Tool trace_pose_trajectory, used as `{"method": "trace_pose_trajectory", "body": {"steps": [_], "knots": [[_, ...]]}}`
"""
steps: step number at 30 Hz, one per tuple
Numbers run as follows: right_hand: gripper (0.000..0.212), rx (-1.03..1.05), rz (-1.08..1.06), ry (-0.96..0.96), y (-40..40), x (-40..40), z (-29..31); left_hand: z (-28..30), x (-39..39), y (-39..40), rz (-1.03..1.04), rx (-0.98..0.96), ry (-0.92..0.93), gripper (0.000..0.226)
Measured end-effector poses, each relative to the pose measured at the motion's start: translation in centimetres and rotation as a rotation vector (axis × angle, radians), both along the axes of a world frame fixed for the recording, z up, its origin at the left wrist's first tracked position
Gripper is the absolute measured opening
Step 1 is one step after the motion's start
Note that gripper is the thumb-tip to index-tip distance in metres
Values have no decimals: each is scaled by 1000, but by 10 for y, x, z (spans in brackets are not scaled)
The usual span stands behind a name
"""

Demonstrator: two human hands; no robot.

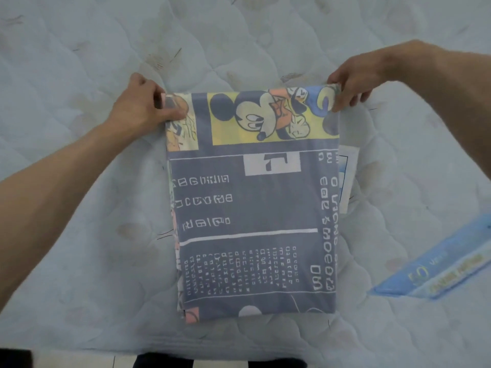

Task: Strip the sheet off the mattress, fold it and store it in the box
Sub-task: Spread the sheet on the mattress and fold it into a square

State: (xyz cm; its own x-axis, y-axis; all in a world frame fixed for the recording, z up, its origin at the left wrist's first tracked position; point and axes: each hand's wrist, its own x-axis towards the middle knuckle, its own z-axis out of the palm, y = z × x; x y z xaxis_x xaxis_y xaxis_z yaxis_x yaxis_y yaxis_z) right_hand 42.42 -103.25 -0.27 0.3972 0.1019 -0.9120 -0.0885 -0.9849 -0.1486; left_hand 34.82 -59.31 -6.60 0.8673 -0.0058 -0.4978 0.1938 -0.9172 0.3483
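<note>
1. Head view, item under inspection: a folded bed sheet point(255, 208), dark grey-blue with white lettering and a yellow cartoon-mouse panel. It forms a tall rectangle on the bare quilted mattress point(79, 235).
2. Orientation: the sheet's long axis runs from the near mattress edge away from the person. The cartoon panel is at the far end; the near end lies just inside the mattress edge. The print reads upside down from this viewpoint.
3. Left hand point(143, 102): at the far left corner of the sheet. Thumb and curled fingers pinch that corner.
4. Right hand point(356, 81): at the far right corner. Fingers curl down over the edge and pinch the cloth.
5. The far edge of the sheet runs taut and straight between the two hands. Whether it is raised off the mattress cannot be told.
6. A white label point(348, 176) shows on the mattress just beside the sheet's right edge, partly covered by it.
7. A blue printed label point(435, 266) lies on the mattress to the right, apart from the sheet.
</note>
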Motion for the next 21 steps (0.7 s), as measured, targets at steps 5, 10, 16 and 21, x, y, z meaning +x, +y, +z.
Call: {"method": "trace_pose_trajectory", "body": {"steps": [5, 10, 16, 21], "knots": [[45, -132, 57, 145, 0, 10, 8, 18, 15, -7, 156, -248, 53, 37], [24, -316, 195, -137, 6, -10, -13, 21, 9, -28, 535, -655, 149, 35], [57, -396, -105, -699, 14, -62, -45, 13, 0, -67, 523, -229, -207, 50], [52, 134, 97, -1166, 68, -123, -46, 14, -82, -147, -148, -24, -543, 56]]}}
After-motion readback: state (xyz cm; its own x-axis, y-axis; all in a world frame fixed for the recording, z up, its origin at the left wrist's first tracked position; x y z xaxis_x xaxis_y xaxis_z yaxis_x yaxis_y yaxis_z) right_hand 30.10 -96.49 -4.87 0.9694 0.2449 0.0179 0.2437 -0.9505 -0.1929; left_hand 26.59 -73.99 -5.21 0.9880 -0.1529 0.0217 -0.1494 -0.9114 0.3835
